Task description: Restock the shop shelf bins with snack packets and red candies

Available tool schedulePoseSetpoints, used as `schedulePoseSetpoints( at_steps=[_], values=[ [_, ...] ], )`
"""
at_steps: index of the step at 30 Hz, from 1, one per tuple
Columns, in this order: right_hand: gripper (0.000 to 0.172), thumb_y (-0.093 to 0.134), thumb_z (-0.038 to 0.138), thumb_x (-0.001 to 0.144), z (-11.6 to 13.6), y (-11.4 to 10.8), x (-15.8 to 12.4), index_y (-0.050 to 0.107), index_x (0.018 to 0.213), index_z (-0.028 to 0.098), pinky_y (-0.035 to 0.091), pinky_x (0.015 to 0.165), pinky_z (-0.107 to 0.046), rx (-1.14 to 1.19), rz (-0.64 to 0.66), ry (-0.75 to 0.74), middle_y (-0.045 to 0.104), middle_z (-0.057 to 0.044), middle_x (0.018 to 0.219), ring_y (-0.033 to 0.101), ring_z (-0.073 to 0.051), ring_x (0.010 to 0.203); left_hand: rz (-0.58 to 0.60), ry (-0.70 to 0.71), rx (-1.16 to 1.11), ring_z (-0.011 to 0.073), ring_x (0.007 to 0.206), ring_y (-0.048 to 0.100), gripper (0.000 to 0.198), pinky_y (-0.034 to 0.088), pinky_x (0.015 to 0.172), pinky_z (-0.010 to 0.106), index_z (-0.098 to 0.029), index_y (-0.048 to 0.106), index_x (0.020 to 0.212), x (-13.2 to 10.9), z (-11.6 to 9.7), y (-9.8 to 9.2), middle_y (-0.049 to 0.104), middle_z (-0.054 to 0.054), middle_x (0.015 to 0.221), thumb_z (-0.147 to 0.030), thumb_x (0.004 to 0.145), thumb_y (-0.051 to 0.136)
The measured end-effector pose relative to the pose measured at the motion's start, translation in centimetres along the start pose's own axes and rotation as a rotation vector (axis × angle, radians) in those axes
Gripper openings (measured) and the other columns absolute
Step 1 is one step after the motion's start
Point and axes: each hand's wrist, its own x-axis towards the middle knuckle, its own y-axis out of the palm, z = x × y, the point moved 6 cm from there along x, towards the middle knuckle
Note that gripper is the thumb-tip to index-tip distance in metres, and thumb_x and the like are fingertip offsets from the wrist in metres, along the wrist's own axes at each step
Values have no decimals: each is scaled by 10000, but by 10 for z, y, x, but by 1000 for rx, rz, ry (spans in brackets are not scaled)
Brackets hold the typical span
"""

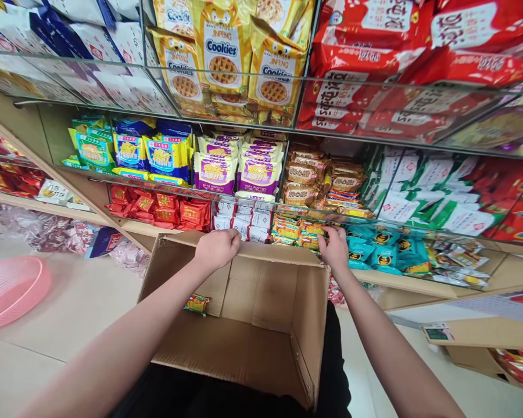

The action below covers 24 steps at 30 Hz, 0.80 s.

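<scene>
Clock reference: 12 points away from me, toward the shelf [422, 289]. Primary relation, as I judge it: the yellow packs [310, 232] on the shelf lie at 10 o'clock from my right hand [333, 248], with the nearest pack right at its fingertips. The row runs from 9 to 3. From my left hand [218, 249], the same row sits farther off, at about 2; my right is the nearer hand.

Left grip: fingers curled tight over the far rim of the box [270, 290]. Right grip: fingers bent, thumb close to the index finger, at the edge of the row. I cannot tell whether they pinch a pack or only touch it. The box's long axis runs 9 to 3, its mouth toward me. One loose pack [197, 303] rests inside, at 7 from my left hand. White packs [242, 220] lie at 1 from that hand; teal packs [379, 249] lie at 3 from my right.

Visibility limits: my left forearm [135, 325] covers part of the box's left side. The far rim hides the front of the row. Small print is unreadable.
</scene>
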Motion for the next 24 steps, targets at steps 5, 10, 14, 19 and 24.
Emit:
schedulePoseSetpoints(
  at_steps=[5, 10, 14, 19, 24],
  values=[
    [254, 449, 323, 771, 7, -9, -3, 563, 944, 174, 432, 785, -353, 21, -23, -50, 465, -110, 1039, 501, -216, 942, -12, 11, -7, 207, 840, 592, 425, 403, 658, 280, -235, 605, 909, -2, -1, 0, 656, 57, 900, -426, 852, 230],
    [251, 475, 363, 783, 29, -1, 11, 589, 919, 186, 452, 666, -295, 117, 176, -166, 571, -51, 860, 550, -155, 682, -32, 36, -4, 212, 840, 593, 421, 406, 653, 287, -226, 604, 905, -5, -2, 0, 655, 67, 896, -413, 853, 230],
    [262, 520, 299, 771, 60, 17, 23, 572, 1002, 188, 446, 690, -285, 21, 432, -392, 592, -59, 899, 570, -172, 774, -16, 9, -26, 206, 848, 592, 411, 411, 676, 286, -226, 606, 914, -6, -1, 1, 653, 66, 897, -412, 851, 244],
    [225, 481, 243, 805, 82, 37, 29, 582, 1002, 208, 428, 700, -285, -301, 576, -537, 594, -75, 956, 568, -200, 839, -19, 7, -37, 207, 830, 597, 410, 416, 673, 293, -225, 607, 907, -5, 0, 1, 654, 69, 881, -411, 851, 246],
    [230, 464, 247, 816, 85, 40, 28, 586, 1007, 206, 419, 695, -268, -333, 577, -512, 595, -78, 964, 572, -195, 845, -44, 36, -12, 213, 815, 603, 413, 415, 643, 292, -222, 605, 888, -4, 0, 1, 656, 72, 862, -400, 855, 234]
  ],
)
